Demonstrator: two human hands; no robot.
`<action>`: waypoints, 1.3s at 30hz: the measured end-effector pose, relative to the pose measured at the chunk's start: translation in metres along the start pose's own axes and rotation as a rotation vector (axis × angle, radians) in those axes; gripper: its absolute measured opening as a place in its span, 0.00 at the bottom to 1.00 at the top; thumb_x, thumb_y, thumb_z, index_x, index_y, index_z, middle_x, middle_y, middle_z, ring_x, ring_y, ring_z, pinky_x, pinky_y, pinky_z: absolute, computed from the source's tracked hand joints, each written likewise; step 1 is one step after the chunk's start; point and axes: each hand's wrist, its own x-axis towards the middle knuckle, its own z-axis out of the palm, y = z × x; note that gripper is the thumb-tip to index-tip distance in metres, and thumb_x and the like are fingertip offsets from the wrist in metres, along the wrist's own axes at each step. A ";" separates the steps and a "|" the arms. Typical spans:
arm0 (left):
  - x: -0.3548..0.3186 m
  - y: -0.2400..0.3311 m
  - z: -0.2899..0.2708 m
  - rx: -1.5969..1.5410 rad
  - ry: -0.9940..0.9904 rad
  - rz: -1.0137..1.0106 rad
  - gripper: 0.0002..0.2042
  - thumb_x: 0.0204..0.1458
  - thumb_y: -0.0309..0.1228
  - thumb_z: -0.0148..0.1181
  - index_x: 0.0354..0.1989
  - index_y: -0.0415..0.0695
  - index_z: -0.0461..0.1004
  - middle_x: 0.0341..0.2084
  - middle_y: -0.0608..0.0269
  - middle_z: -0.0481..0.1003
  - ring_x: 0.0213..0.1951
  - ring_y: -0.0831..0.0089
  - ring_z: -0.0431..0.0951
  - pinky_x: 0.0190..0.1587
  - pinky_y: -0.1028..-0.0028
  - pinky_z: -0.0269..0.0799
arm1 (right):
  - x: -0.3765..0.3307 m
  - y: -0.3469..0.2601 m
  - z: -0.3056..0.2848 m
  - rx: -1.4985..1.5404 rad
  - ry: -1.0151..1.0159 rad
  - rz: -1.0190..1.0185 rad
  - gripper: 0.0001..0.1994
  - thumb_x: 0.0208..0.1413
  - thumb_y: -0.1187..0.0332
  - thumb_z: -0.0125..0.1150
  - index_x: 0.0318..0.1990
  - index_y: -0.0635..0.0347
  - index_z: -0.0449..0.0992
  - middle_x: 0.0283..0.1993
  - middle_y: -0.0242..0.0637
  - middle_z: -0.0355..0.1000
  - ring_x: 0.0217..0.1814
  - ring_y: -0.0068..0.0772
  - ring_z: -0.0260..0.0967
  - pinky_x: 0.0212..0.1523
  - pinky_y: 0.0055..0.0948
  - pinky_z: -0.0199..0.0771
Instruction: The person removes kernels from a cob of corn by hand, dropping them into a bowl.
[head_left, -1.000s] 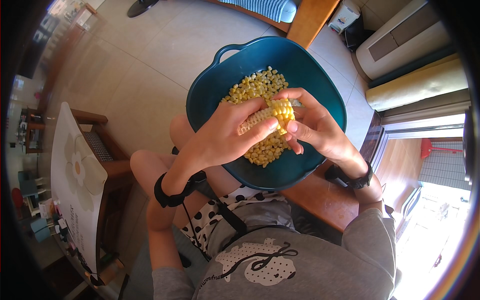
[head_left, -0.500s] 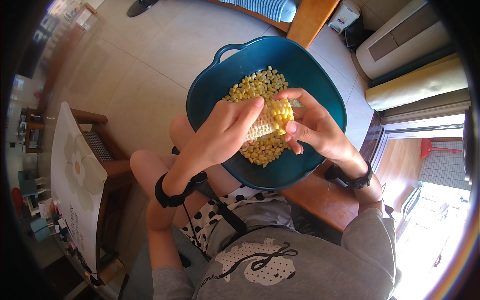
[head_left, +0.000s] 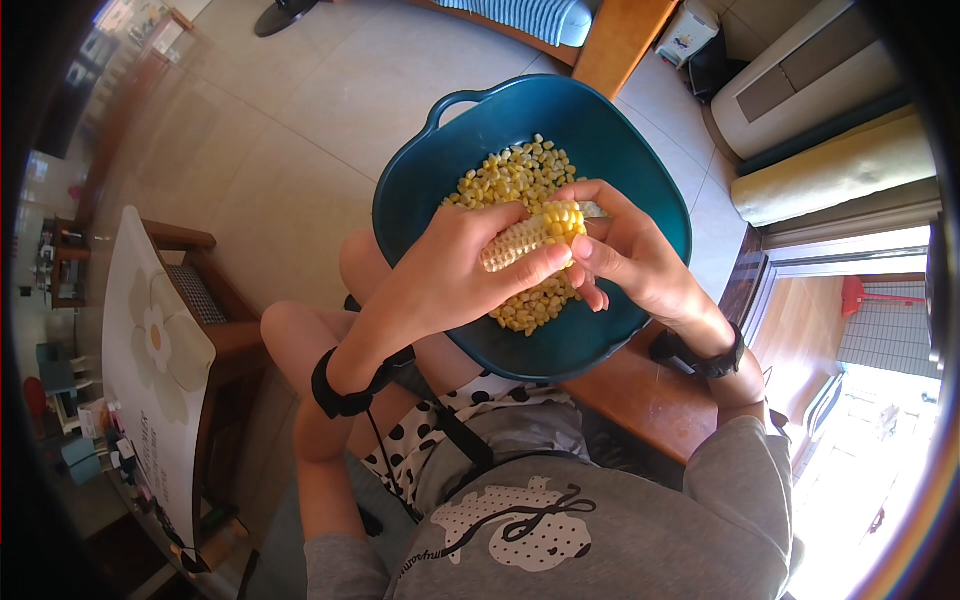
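A corn cob (head_left: 517, 243) lies between my two hands, above a dark teal basin (head_left: 625, 150). Most of its visible length is stripped pale; yellow kernels stay on the end by my right hand. My left hand (head_left: 455, 255) is wrapped round the bare part, its thumb reaching to the edge of the yellow kernels. With thumb and fingers, my right hand (head_left: 635, 255) grips the kernelled end. Loose corn kernels (head_left: 515, 172) are heaped in the basin below the cob, partly hidden by my hands.
The basin rests at my lap and has a loop handle at its far left. To my left stands a wooden table with a white flower-patterned cover (head_left: 150, 340). A brown wooden surface (head_left: 650, 400) is at my right, near a bright doorway. Tiled floor (head_left: 290, 110) stretches ahead.
My left thumb has moved from the top of the cob down to its near side, beside the yellow kernels. More of the stripped part shows. My right hand has barely moved.
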 end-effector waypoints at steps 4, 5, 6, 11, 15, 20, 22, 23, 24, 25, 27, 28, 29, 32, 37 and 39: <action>0.001 0.000 0.000 0.017 0.024 -0.019 0.16 0.53 0.39 0.57 0.34 0.34 0.73 0.19 0.57 0.73 0.22 0.76 0.73 0.26 0.75 0.67 | 0.000 -0.001 0.000 -0.006 0.012 0.010 0.25 0.59 0.59 0.57 0.56 0.63 0.58 0.24 0.33 0.67 0.18 0.17 0.62 0.19 0.16 0.61; 0.002 0.000 0.000 0.020 0.031 -0.002 0.16 0.53 0.38 0.57 0.33 0.34 0.74 0.18 0.54 0.74 0.22 0.72 0.75 0.26 0.73 0.69 | 0.000 0.000 0.000 -0.006 0.012 0.010 0.25 0.59 0.59 0.57 0.56 0.63 0.58 0.24 0.33 0.67 0.18 0.17 0.62 0.19 0.16 0.61; 0.001 0.000 0.000 0.020 0.032 -0.002 0.16 0.53 0.38 0.57 0.33 0.34 0.74 0.18 0.54 0.74 0.22 0.72 0.75 0.26 0.73 0.69 | 0.000 0.000 0.000 -0.007 0.011 0.009 0.24 0.59 0.59 0.57 0.56 0.63 0.58 0.24 0.33 0.67 0.18 0.17 0.62 0.19 0.16 0.61; -0.001 -0.001 -0.001 0.010 0.022 0.026 0.14 0.54 0.36 0.55 0.35 0.34 0.73 0.20 0.53 0.74 0.23 0.71 0.76 0.28 0.73 0.69 | 0.000 -0.001 0.001 0.000 0.006 0.003 0.25 0.59 0.59 0.57 0.56 0.63 0.58 0.24 0.33 0.67 0.18 0.18 0.62 0.19 0.16 0.60; 0.000 0.000 -0.002 0.011 0.006 0.016 0.14 0.54 0.37 0.55 0.37 0.35 0.73 0.19 0.54 0.74 0.23 0.71 0.75 0.28 0.72 0.69 | 0.000 -0.001 0.001 -0.010 0.017 0.016 0.25 0.59 0.58 0.57 0.56 0.63 0.58 0.23 0.33 0.67 0.18 0.18 0.62 0.18 0.16 0.60; -0.002 -0.002 0.000 -0.031 0.005 -0.021 0.15 0.56 0.37 0.52 0.37 0.35 0.73 0.17 0.55 0.72 0.21 0.72 0.73 0.26 0.72 0.66 | 0.000 -0.001 0.001 -0.012 0.019 0.017 0.25 0.59 0.58 0.57 0.56 0.63 0.58 0.23 0.33 0.67 0.18 0.18 0.62 0.18 0.16 0.60; -0.002 -0.004 0.000 -0.048 0.004 -0.058 0.15 0.58 0.37 0.50 0.34 0.35 0.73 0.16 0.56 0.70 0.20 0.73 0.71 0.25 0.72 0.65 | 0.000 -0.001 0.000 -0.010 0.014 0.025 0.25 0.58 0.58 0.58 0.56 0.62 0.58 0.23 0.32 0.67 0.17 0.18 0.62 0.18 0.16 0.60; -0.002 -0.004 0.000 -0.065 0.004 -0.096 0.15 0.60 0.37 0.47 0.32 0.35 0.72 0.15 0.58 0.69 0.18 0.74 0.68 0.24 0.71 0.63 | 0.000 -0.001 0.000 -0.010 0.014 0.025 0.25 0.58 0.58 0.58 0.56 0.62 0.58 0.23 0.32 0.67 0.17 0.18 0.62 0.18 0.16 0.60; -0.002 -0.003 0.000 -0.065 0.004 -0.097 0.15 0.60 0.37 0.47 0.32 0.35 0.72 0.15 0.58 0.69 0.18 0.74 0.68 0.24 0.71 0.63 | -0.001 -0.001 0.000 -0.017 0.011 0.023 0.25 0.58 0.58 0.58 0.56 0.62 0.58 0.23 0.32 0.67 0.17 0.18 0.62 0.18 0.16 0.60; -0.003 -0.002 -0.001 -0.084 0.012 -0.132 0.16 0.61 0.37 0.45 0.30 0.35 0.71 0.14 0.59 0.68 0.18 0.75 0.66 0.23 0.71 0.62 | -0.001 -0.001 0.001 -0.023 0.008 0.022 0.25 0.58 0.57 0.58 0.56 0.62 0.58 0.23 0.32 0.67 0.17 0.18 0.62 0.18 0.16 0.59; -0.004 -0.001 -0.001 -0.104 0.020 -0.167 0.18 0.62 0.37 0.43 0.28 0.35 0.71 0.13 0.61 0.67 0.18 0.76 0.64 0.23 0.71 0.60 | -0.001 -0.002 0.002 -0.024 0.009 0.025 0.26 0.58 0.57 0.59 0.56 0.62 0.58 0.23 0.32 0.67 0.17 0.18 0.62 0.18 0.16 0.59; -0.004 -0.001 -0.001 -0.107 0.021 -0.181 0.19 0.63 0.38 0.41 0.27 0.35 0.70 0.13 0.62 0.66 0.18 0.77 0.64 0.23 0.71 0.60 | -0.001 -0.002 0.002 -0.025 0.011 0.029 0.26 0.57 0.57 0.59 0.56 0.62 0.58 0.23 0.32 0.67 0.17 0.17 0.62 0.18 0.15 0.59; -0.004 -0.001 -0.001 -0.111 0.022 -0.196 0.21 0.64 0.40 0.40 0.27 0.36 0.70 0.13 0.63 0.65 0.18 0.78 0.63 0.23 0.72 0.60 | -0.001 -0.002 0.002 -0.025 0.011 0.029 0.26 0.57 0.57 0.59 0.56 0.62 0.58 0.23 0.32 0.67 0.17 0.17 0.62 0.18 0.15 0.59; -0.004 -0.001 -0.002 -0.227 0.015 -0.239 0.23 0.64 0.42 0.39 0.26 0.35 0.70 0.13 0.63 0.65 0.19 0.78 0.64 0.24 0.73 0.61 | -0.001 -0.002 0.002 -0.028 0.018 0.034 0.25 0.58 0.57 0.59 0.56 0.62 0.59 0.22 0.31 0.67 0.17 0.17 0.62 0.18 0.15 0.59; -0.002 0.002 -0.003 -0.166 -0.026 -0.205 0.24 0.63 0.45 0.40 0.29 0.34 0.72 0.15 0.62 0.67 0.20 0.78 0.67 0.26 0.73 0.63 | 0.000 -0.002 0.001 -0.049 0.057 0.065 0.26 0.58 0.55 0.58 0.55 0.64 0.59 0.20 0.31 0.68 0.16 0.17 0.63 0.18 0.15 0.59; -0.002 0.004 -0.003 -0.135 -0.051 -0.188 0.23 0.62 0.45 0.43 0.31 0.34 0.72 0.16 0.61 0.69 0.21 0.77 0.69 0.27 0.74 0.65 | 0.000 -0.001 0.001 -0.050 0.073 0.058 0.26 0.57 0.54 0.58 0.52 0.65 0.60 0.19 0.33 0.68 0.15 0.18 0.63 0.17 0.15 0.59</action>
